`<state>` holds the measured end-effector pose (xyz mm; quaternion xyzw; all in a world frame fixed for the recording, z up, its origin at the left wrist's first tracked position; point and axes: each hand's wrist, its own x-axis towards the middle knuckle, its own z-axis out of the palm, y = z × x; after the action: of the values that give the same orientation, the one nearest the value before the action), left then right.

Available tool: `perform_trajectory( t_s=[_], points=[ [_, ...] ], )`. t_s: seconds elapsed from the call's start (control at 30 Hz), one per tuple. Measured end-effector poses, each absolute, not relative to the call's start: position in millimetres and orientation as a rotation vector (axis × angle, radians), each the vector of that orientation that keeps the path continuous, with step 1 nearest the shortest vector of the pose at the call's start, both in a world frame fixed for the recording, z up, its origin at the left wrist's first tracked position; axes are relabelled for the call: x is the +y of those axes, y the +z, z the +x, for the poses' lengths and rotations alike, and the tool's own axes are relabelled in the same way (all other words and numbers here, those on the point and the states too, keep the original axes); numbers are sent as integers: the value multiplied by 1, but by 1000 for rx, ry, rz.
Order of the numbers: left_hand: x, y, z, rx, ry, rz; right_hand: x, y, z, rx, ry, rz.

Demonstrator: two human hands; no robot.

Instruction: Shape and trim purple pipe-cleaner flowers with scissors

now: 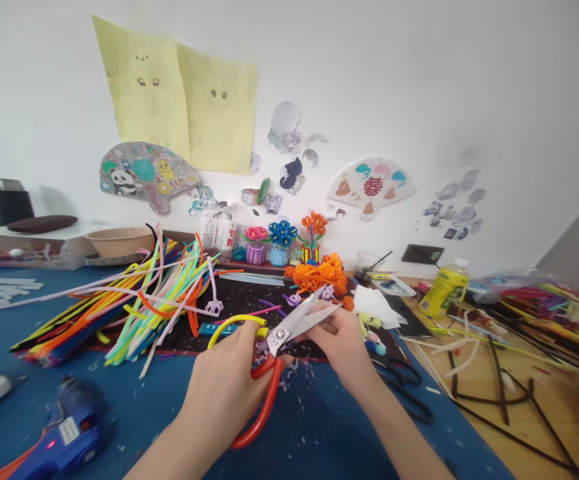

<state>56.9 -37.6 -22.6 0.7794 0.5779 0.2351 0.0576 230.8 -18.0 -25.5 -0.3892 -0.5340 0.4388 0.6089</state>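
Before us, the white wall (419, 67) carries two yellow sheets (142, 107) above the blue table (334, 420). On the table, a dark mat (242, 288) lies behind our hands, with a loose bundle of coloured fuzzy stems (169, 293) spread across its left side. Our left hand (226, 373) is closed round the handles of the scissors (281, 333), held above the front of the mat; the silver blades stand slightly apart and point up to the right. Our right hand (342, 340) curls its fingers in behind the blades; how tightly they close, and on what, we cannot tell. At lower left lies a blue glue gun (76, 433), blurred, its small light red. Right of centre, at the back, we see a yellow bottle (444, 290) standing and an orange fuzzy heap (319, 273); just behind the heap stand three small potted flowers (280, 255). Smallest are purple scraps (299, 373), scattered below the scissors.
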Motion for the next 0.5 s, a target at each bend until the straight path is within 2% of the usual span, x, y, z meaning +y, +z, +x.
perform_trajectory(
  t_s=[0.2,0.5],
  points=[
    [-39,-28,56,1804,563,2535,-21,-27,229,-1313,982,-897],
    [-34,-32,56,1710,594,2642,-22,-27,227,-1282,1076,-810]
  ],
)
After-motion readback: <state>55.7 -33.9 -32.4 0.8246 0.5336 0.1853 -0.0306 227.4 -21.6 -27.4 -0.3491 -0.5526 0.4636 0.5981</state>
